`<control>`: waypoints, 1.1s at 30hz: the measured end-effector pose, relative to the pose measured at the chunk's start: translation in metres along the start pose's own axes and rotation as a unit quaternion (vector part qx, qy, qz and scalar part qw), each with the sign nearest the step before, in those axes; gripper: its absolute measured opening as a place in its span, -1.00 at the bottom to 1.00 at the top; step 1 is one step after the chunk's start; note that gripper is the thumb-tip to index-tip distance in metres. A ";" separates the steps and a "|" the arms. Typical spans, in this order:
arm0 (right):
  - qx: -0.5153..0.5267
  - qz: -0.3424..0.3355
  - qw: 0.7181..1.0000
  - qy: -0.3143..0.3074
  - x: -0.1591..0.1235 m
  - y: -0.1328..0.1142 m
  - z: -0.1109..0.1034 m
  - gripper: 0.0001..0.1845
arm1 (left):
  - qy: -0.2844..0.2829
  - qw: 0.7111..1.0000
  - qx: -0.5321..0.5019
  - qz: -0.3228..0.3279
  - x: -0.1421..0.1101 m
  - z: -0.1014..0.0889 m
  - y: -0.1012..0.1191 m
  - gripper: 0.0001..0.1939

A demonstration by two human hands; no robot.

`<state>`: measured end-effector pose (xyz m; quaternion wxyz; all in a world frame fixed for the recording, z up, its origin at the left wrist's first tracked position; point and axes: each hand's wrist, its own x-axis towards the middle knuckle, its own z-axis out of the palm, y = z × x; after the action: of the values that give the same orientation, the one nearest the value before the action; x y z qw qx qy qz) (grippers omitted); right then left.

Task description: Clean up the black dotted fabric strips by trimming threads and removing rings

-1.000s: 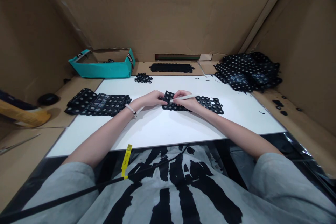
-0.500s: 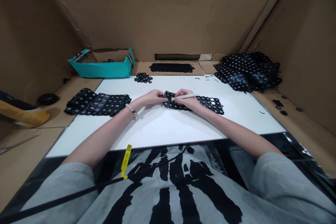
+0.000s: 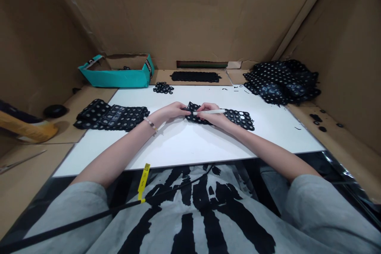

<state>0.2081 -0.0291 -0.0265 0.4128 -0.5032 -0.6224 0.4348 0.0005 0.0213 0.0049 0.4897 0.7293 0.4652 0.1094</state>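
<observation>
A black perforated sheet with rows of round holes lies on the white board. My left hand pinches the sheet's left end between thumb and fingers. Closed around a slim white pen-like tool, my right hand rests over the sheet's middle. The tool's tip points left, at the sheet close to my left fingertips; what exactly it touches is too small to tell. Part of the sheet is hidden under my right hand. One light gap shows near its right end.
Left of my hands lies a folded dotted black sheet. Small black rings sit near a teal box. A black strip stack lies at the back, a dotted pile at right. Tweezers and a yellow container are far left.
The white tool has tilted a little in my right hand, and the sheet's left end has shifted slightly in my left fingers. Both hands stay in nearly the same place.
</observation>
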 end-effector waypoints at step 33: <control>0.075 -0.005 0.997 -0.015 -0.002 -0.010 -0.002 -0.78 | 0.028 0.994 0.021 0.104 0.006 0.008 -0.004 -0.57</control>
<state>0.2077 -0.0319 -0.0165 0.4421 -0.4613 -0.5968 0.4853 0.0066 0.0218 -0.0042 0.4474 0.7802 0.4027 0.1703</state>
